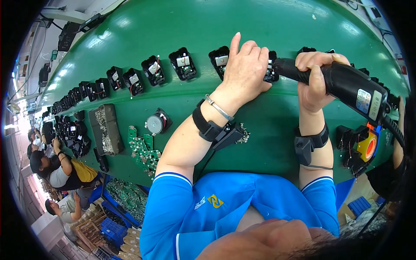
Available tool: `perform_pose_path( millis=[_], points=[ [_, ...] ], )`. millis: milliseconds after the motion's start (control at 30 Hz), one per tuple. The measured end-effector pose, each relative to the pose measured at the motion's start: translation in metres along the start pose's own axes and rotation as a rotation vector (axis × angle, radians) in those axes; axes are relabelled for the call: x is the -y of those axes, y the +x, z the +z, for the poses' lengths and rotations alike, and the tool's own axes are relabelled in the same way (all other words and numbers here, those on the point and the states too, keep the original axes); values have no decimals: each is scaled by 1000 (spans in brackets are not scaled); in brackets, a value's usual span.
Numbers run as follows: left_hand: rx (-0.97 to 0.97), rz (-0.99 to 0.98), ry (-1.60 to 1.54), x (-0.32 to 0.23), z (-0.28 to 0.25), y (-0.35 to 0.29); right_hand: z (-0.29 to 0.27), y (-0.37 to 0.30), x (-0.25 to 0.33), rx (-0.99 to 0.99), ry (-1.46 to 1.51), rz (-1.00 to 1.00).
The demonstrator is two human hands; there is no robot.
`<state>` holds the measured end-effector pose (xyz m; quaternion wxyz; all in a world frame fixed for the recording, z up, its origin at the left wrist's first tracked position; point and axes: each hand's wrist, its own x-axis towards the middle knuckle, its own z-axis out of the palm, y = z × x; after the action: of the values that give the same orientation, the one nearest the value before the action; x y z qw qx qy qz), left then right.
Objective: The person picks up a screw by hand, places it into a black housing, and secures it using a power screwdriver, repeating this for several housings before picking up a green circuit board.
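The right hand [316,82] wraps round a corded power screwdriver [357,89], right of centre; best keep its axis straight and pressure even. The left hand [246,67], upper centre, has thumb and fingers apart at a small black housing [271,75]; whether they pinch it I can't tell, but they should brace it, clear of the bit. Beneath the screwdriver's nose, the partly hidden housing shows rounded corners and pale, greenish innards.

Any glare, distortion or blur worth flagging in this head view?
Head view: white glare patches on the green table; head view: its edges bow, picture corners go black; head view: left hand and black tool look fairly sharp, far-left housings too small to make out.
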<state>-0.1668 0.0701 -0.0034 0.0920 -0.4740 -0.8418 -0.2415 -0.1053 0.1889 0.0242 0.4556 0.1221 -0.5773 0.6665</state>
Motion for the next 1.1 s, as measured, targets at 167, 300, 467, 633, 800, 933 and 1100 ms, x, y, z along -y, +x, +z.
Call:
perform_pose_path(
  millis=[167, 300, 467, 633, 800, 933, 1100],
  points=[
    [47, -17, 26, 0, -3, -2, 3, -4, 0, 33, -31, -5],
    [85, -42, 35, 1, 0, -3, 8, -2, 3, -21, -149, 64],
    [5, 42, 144, -9, -14, 0, -10, 28, 41, -121, -104, -11],
    [-71, 84, 3, -12, -44, -30, -29, 7, 91, -174, 184, 154],
    [340, 75, -211, -47, -62, -86, -32, -19, 103, -172, 197, 229],
    [316, 59, -16, -61, -46, -96, -38, -19, 100, -82, 238, 210],
    [304, 89, 25, -58, -42, -101, -35, -20, 98, -94, 247, 236]
  ],
)
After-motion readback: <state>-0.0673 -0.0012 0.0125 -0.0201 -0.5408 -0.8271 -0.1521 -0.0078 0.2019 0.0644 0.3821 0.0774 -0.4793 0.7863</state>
